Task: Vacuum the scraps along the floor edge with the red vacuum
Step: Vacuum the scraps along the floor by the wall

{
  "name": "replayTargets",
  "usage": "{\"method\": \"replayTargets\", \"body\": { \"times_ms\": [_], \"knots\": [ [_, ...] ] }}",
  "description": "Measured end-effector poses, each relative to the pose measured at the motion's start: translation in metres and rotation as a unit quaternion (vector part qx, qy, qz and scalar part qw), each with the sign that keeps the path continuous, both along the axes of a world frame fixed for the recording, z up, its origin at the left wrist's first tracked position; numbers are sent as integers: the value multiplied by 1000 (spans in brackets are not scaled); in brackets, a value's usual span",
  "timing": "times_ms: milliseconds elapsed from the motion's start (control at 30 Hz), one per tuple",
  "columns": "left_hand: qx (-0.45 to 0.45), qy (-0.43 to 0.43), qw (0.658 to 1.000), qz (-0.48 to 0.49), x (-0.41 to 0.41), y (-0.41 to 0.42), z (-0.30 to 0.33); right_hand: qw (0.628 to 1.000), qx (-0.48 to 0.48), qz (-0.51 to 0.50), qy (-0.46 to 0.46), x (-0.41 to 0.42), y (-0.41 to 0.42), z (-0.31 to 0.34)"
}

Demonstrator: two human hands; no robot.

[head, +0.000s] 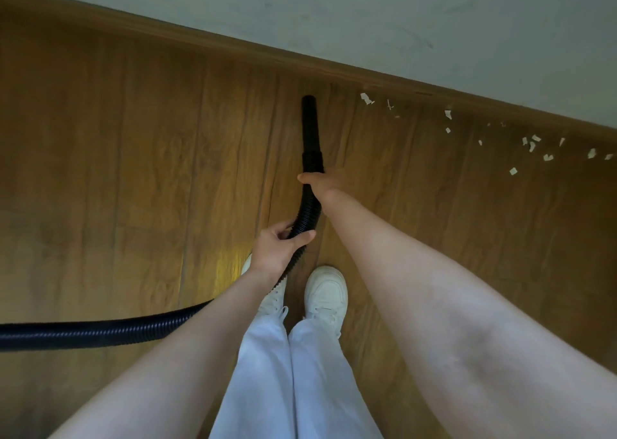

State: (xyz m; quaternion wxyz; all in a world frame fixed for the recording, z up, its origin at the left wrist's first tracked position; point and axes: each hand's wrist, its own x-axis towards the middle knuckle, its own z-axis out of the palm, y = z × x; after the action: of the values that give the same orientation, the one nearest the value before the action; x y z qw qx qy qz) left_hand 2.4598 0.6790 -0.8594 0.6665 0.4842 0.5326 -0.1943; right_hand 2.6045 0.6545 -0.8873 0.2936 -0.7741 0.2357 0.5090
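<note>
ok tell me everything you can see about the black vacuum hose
The black vacuum hose looks like ribbed flexible plastic, ending in a smooth rigid nozzle joined by a ribbed collar. It enters from the left edge, lies low across the wooden floor, curves up between the hands and points at the baseboard. The right hand grips it just below the collar; the left hand grips the ribbed part lower down. The nozzle's mouth sits left of the paper scraps, not on them. No vacuum body shows.
</note>
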Motion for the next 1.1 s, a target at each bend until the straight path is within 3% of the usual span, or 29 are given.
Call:
{"method": "replayTargets", "body": {
  "times_ms": [167, 400, 500, 933, 1100],
  "knots": [
    [-1, 6, 1000, -7, 5, 0, 6, 1000, -12, -11, 7, 3, -5, 1],
    [40, -5, 984, -174, 44, -15, -4, 991, -54, -124, -12, 38, -57, 2],
    [36, -19, 977, -207, 60, -27, -3, 990, -64, -127, -15, 50, -71, 0],
    [23, -2, 996, -85, 41, -32, 4, 999, -15, -27, -19, 42, -52, 3],
    [26, -6, 989, -144, 51, -42, 8, 996, -28, -84, -17, 48, -80, 9]
  ]
}}
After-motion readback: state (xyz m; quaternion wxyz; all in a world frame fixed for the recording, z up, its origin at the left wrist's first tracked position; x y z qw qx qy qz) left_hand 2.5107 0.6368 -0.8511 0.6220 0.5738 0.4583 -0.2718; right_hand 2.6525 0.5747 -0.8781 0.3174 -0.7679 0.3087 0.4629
